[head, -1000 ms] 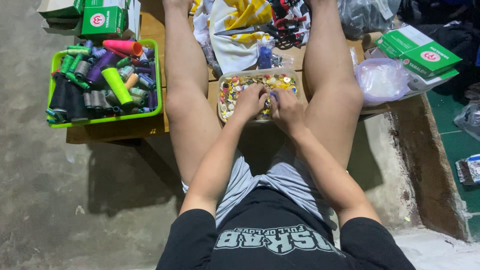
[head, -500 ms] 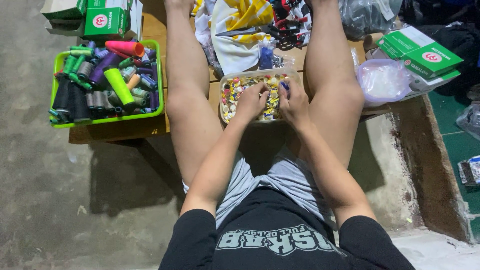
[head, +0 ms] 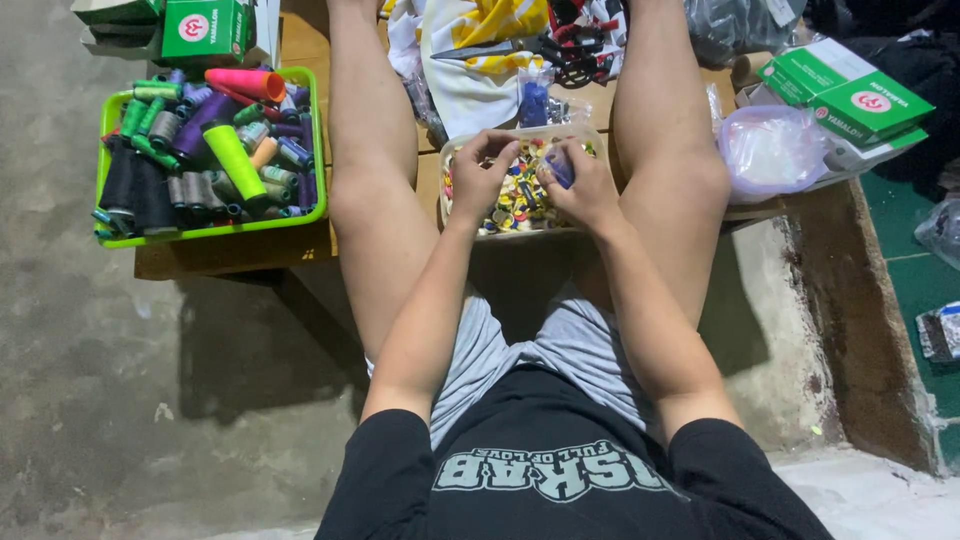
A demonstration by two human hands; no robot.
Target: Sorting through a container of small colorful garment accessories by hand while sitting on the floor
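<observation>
Between your knees sits a clear plastic tub filled with small buttons in yellow, red, white and blue. Your right hand pinches a small blue piece. To your left, a lime-green plastic basket holds thread spools in pink, purple, green, grey and black. Green-and-white cardboard boxes lie to your right. The wooden tabletop is brown.
</observation>
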